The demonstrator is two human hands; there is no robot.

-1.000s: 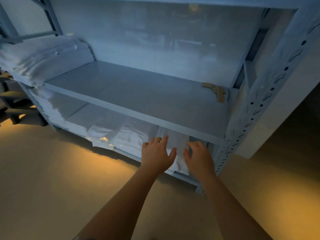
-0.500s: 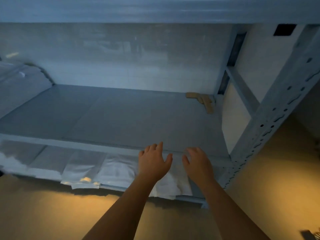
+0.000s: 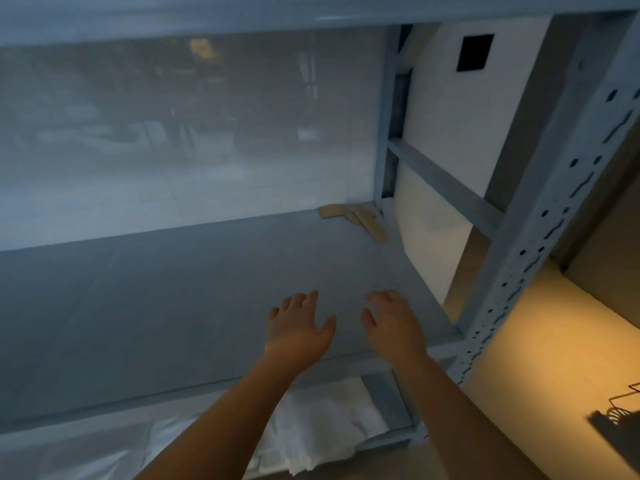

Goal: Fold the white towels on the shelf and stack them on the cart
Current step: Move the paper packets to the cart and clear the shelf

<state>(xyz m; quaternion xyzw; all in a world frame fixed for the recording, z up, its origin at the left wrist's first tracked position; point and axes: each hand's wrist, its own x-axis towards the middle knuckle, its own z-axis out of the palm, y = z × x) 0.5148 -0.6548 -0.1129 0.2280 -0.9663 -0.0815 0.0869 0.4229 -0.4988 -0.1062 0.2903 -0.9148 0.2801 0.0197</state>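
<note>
My left hand (image 3: 299, 332) and right hand (image 3: 393, 329) hover spread and empty over the bare shelf (image 3: 173, 306). The white towels (image 3: 322, 431) below look soft, light and floppy, probably; I'd pinch two corners.

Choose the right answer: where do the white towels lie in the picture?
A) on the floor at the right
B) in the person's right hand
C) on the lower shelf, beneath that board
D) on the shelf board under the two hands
C: the white towels lie on the lower level, below the grey shelf board, over which the left hand and right hand are spread open, holding nothing.
</note>
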